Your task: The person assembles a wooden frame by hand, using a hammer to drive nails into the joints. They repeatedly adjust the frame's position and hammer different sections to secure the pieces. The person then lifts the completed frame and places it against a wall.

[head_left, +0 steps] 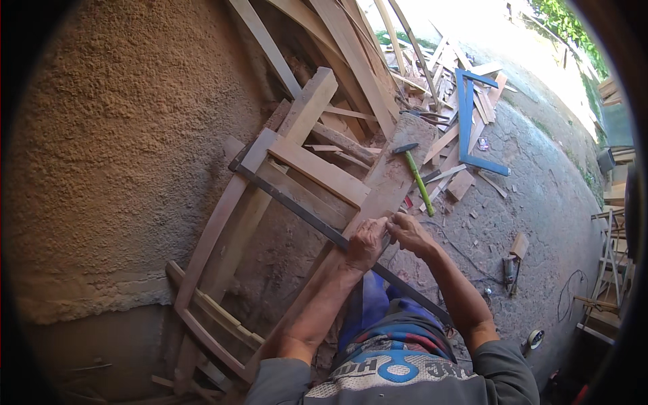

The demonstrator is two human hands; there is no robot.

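Observation:
A long dark metal bar clamp (294,210) lies across a curved wooden frame (208,233), its far jaw hooked over the frame's left edge. My left hand (367,244) is closed over the clamp bar beside the frame's right-hand piece. Close against it, my right hand (410,234) has its fingers bent and pressed together; what they grip is hidden. Between the frame's sides, near its upper end, runs a flat wooden crosspiece (322,169). A hammer (417,177) with a green handle rests just beyond my hands on a wide board (405,145).
Thick beams (310,101) prop the frame by a rough earthen wall (128,135). Long planks (358,57) lean at the back. A blue angled metal frame (464,121) lies over scrap wood. A power tool (509,270) and a tape roll (536,339) sit on the floor at right.

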